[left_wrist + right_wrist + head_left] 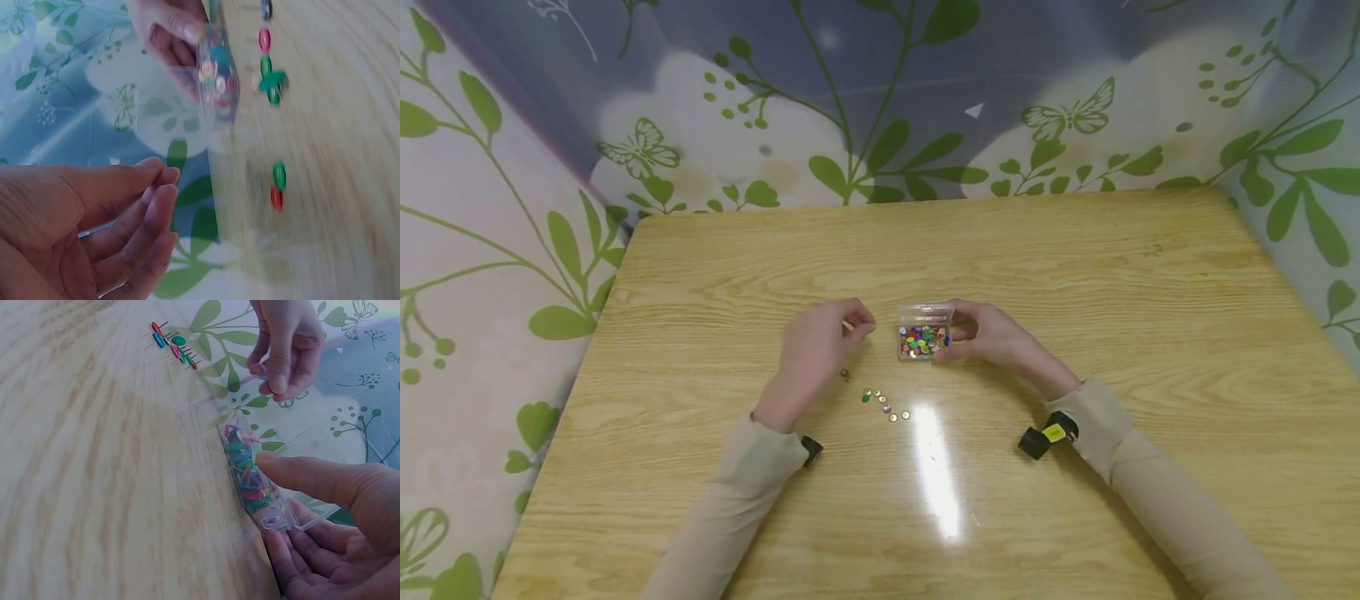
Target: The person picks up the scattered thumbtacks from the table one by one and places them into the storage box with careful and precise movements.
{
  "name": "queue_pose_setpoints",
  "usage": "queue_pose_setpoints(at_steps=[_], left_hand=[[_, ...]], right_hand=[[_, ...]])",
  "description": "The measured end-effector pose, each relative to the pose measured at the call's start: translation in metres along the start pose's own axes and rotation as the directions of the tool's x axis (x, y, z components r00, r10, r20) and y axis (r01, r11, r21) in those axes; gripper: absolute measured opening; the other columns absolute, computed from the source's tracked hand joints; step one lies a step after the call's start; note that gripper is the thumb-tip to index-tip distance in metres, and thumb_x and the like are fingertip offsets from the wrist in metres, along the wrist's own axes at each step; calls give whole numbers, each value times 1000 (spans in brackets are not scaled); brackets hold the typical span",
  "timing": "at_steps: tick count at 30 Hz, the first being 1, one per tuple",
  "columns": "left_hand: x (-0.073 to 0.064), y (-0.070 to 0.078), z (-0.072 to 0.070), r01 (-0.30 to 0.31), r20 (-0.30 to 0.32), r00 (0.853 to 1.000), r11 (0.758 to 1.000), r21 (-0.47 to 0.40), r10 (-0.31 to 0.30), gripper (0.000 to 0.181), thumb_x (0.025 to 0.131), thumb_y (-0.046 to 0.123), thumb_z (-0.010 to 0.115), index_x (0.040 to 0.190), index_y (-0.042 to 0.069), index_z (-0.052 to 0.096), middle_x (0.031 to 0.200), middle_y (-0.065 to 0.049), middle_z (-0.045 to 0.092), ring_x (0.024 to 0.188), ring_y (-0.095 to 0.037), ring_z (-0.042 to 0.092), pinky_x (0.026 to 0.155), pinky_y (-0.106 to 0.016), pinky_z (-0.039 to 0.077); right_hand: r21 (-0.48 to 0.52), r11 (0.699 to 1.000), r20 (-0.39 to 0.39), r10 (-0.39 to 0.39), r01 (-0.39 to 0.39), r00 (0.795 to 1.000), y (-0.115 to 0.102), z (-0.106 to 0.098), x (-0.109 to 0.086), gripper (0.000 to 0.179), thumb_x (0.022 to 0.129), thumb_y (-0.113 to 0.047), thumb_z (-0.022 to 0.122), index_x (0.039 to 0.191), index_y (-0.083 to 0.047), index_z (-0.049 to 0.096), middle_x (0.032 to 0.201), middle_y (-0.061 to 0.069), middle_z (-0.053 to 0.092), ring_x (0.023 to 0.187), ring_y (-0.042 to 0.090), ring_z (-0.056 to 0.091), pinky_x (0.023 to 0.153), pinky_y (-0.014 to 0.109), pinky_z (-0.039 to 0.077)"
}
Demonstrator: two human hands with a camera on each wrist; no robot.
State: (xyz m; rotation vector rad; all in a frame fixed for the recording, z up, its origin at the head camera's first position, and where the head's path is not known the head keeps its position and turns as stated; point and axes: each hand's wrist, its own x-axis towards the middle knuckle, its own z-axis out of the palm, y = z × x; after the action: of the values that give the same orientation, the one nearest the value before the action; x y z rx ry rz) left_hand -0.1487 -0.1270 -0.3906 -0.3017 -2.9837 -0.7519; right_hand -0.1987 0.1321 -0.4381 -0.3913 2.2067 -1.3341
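My right hand (996, 335) grips the right end of a small clear plastic box (925, 314), thumb on one side and fingers on the other. Its hinged lid (315, 450) stands open. Colourful thumbtacks (922, 342) fill the box in a heap. Left of it, my left hand (815, 343) is held above the table, with thumb and index fingertips (150, 164) meeting and the other fingers loosely curled. No object shows between those tips. Several loose thumbtacks (882, 400) lie in a slanting line in front of the box, pins pointing up in the right wrist view.
A smaller group of thumbtacks (846, 375) lies beside the left wrist. The wooden table (1075, 267) runs back to walls covered in leaf-and-butterfly paper (887, 158). Bright glare (936, 475) lies on the tabletop near the front. Black cameras (1037, 440) sit on both wrists.
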Motion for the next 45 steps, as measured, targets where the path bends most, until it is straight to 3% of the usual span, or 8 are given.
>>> queue_pose_setpoints(at_steps=[4,7,11,16,24,28,36,45], left_hand=[[-6,-9,-8,17,45,999,1000,19,-18,4,94,20,74,96,18,76,93,2,77,79,-16,69,66,-33,53],[-11,-17,-12,-12,100,995,999,36,8,3,91,14,76,92,17,77,90,2,76,80,-17,69,68,-35,54],[-16,-26,-12,-48,194,980,997,64,35,6,86,14,81,86,17,75,86,3,76,81,-16,70,68,-36,54],[-19,-28,-10,-28,255,967,997,74,9,10,83,19,84,83,19,74,83,6,74,79,-14,69,69,-37,53],[-19,-30,-4,-4,234,972,996,89,-17,10,89,19,79,81,17,73,79,3,71,69,-12,61,62,-32,50],[-18,-29,-4,4,177,984,996,88,-20,8,94,16,72,87,12,71,78,-1,69,64,-15,55,58,-31,47],[-18,-30,-6,-23,58,998,999,47,20,8,90,15,77,87,13,70,89,-2,77,78,-19,72,60,-35,55],[-12,-21,-5,-16,72,997,1000,-8,16,10,87,15,80,92,15,72,91,2,77,80,-15,73,66,-32,55]], right_hand=[[15,1000,7,5,-5,1000,0,0,0,67,82,-16,85,141,-7,54,139,17,58,127,38,57,108,52,45],[12,1000,6,9,-9,1000,1,0,0,67,82,-16,85,141,-7,54,140,18,58,127,38,57,108,51,45],[5,1000,4,10,-10,1000,1,0,0,68,82,-17,85,142,-7,53,140,19,57,127,39,56,108,51,45],[14,1000,3,7,-8,1000,1,0,0,66,82,-16,85,140,-7,54,138,18,58,126,38,57,106,51,46],[5,1000,-2,1,-1,1000,0,1,1,65,83,-15,84,140,-6,54,136,19,59,125,39,58,105,50,48],[9,1000,-7,1,-1,1000,0,1,0,66,82,-15,85,140,-7,55,137,18,59,126,39,57,106,51,46],[-6,1000,-10,-11,11,1000,1,1,1,65,82,-16,85,140,-6,55,138,19,59,124,39,58,106,51,46],[-9,1000,-9,-2,2,1000,-2,0,-2,67,82,-16,85,140,-7,55,136,18,60,123,37,60,104,51,47]])
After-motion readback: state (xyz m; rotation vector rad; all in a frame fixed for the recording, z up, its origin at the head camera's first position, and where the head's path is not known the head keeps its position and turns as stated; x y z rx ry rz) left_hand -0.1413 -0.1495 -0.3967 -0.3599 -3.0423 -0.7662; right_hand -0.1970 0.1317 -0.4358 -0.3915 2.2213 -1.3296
